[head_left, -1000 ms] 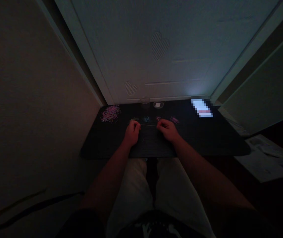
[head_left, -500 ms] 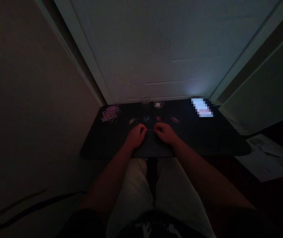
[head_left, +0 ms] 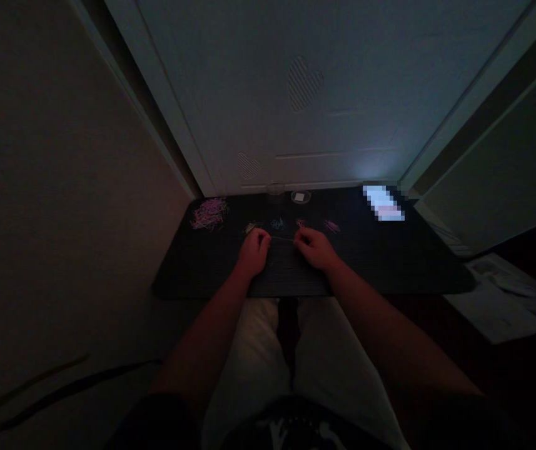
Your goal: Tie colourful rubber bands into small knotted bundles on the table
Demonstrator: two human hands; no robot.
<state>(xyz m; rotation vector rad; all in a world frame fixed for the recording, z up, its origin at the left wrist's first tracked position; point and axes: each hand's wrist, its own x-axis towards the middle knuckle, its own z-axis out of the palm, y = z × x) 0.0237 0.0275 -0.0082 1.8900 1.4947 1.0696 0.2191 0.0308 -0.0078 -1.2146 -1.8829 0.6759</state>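
Note:
Between my two hands a thin, pale rubber band (head_left: 281, 238) is drawn out nearly straight, just above the dark table (head_left: 221, 269). My left hand (head_left: 253, 251) pinches its left end, fingers closed. The other end is in the closed fingertips of my right hand (head_left: 315, 248). Just beyond the hands lie small heaps of bands in a row: a yellowish heap (head_left: 252, 226), a blue heap (head_left: 278, 224), a red-pink heap (head_left: 300, 223) and a pink heap (head_left: 332, 226). Dim light hides their finer detail.
A larger pink-purple pile (head_left: 209, 214) lies at the table's back left. Near the door (head_left: 230, 94) stand a clear round container (head_left: 276, 189) and a round dish with a white square, perhaps a lid (head_left: 301, 197). A lit, pixelated screen (head_left: 383, 203) is at back right.
My left hand has moved slightly left and away from me, and my right hand slightly right. The gap between them is wider, with a longer stretch of band showing.

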